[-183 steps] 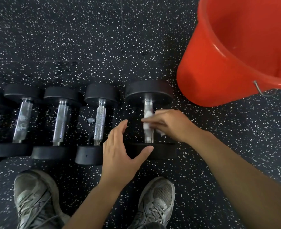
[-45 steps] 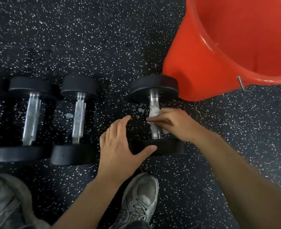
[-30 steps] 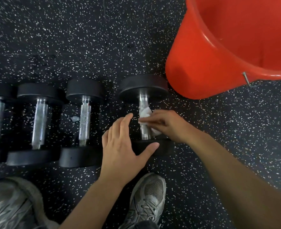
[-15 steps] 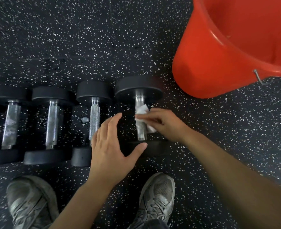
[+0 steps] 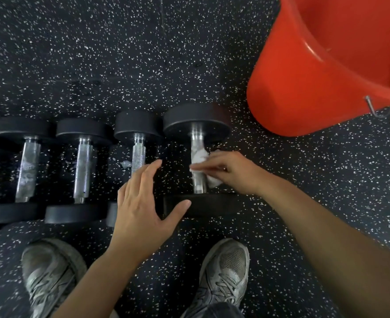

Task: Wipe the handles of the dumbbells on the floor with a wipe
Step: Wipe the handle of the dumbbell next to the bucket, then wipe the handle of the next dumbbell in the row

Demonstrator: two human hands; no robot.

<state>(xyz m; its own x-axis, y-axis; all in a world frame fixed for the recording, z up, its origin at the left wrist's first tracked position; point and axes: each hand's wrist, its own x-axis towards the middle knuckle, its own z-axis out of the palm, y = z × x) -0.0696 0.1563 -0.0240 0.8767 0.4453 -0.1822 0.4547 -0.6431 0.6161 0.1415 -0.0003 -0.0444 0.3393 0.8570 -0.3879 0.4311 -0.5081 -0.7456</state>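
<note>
a row of dumbbells is laid side by side on a black speckled floor [image 5: 97, 53], each with its chrome handle running away from the viewer. the rightmost dumbbell [image 5: 197, 125], the largest in the row, is being handled. a white wipe [image 5: 199, 157] is pressed around its handle [image 5: 197, 182] by the right hand [image 5: 230, 172], which is reached in from the right. the wipe is pinched between the thumb and the extended fingers, so the hand is closed on the wipe and, through it, on the mid part of the bar. a crumpled corner of the wipe is seen above the fingers and another below the palm. bare chrome is left showing above and below the wipe.

the left hand [image 5: 141, 203] is held open, fingers spread and straight. its thumb is laid against the near weight plate [image 5: 212, 203] of the same dumbbell, and its fingertips are pointed into the gap between that dumbbell and the next one. nothing is gripped by it. the two hands are kept apart, with the wiped handle between them.

to the left, three more dumbbells [image 5: 81, 166] are lined up, and the edge of a further one is cut off by the frame. pale smears are seen on the handle farthest left. a small white scrap [image 5: 125, 164] is seen on the floor beside the third handle.

an orange bucket [image 5: 304, 76] is stood at the upper right, just beyond the far plate of the wiped dumbbell. two grey sneakers [image 5: 226, 276] are planted at the bottom, near the row.
</note>
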